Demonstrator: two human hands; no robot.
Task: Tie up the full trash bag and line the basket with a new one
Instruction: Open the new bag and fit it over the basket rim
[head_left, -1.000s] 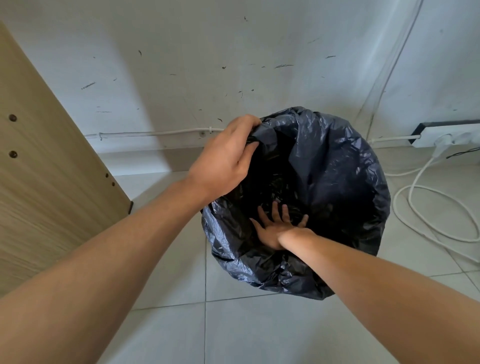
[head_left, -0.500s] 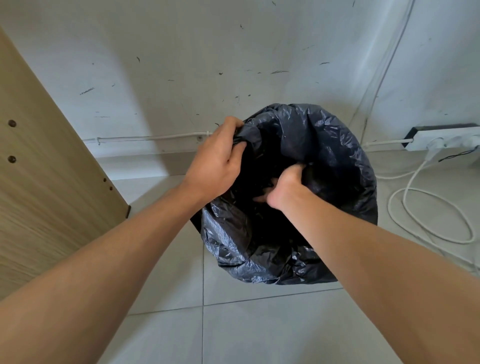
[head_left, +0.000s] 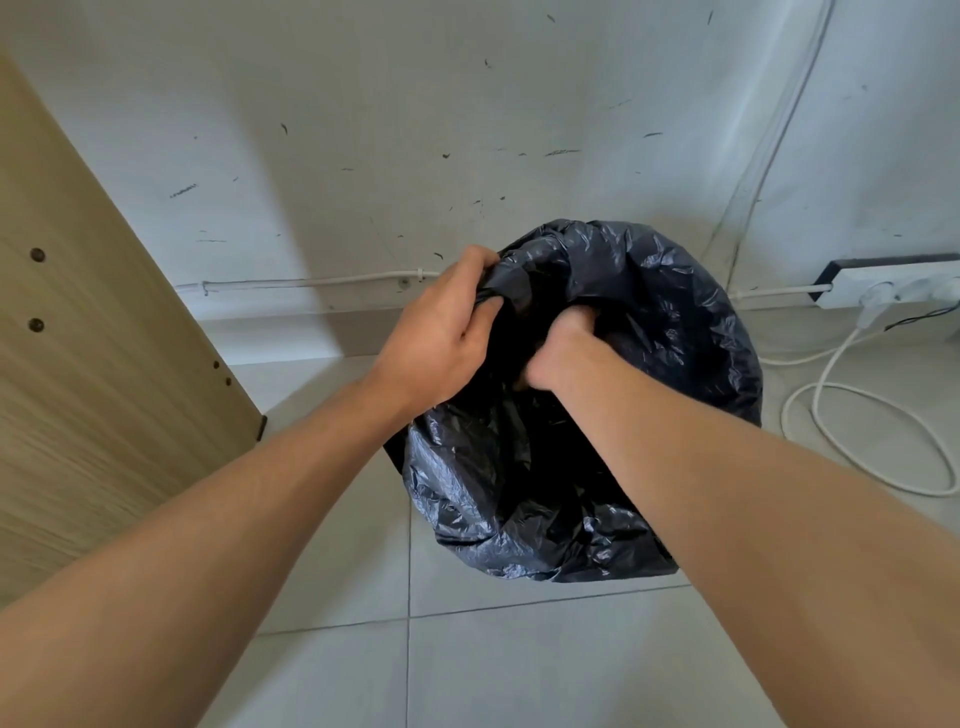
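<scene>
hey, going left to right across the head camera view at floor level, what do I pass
Wooden panel → left hand gripping the bag's rim → black trash bag with the right hand inside its mouth → white power strip above a looped cable.

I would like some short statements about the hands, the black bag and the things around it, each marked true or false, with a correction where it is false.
1. The left hand grips the rim of the black trash bag. True.
2. The right hand rests flat on the floor. False: it reaches into the bag's opening, fingers curled on the plastic.
3. A white power strip lies to the right of the bag. True.
4. The bag is tied in a knot. False: its mouth is open.
5. A wooden panel stands at the left. True.
</scene>
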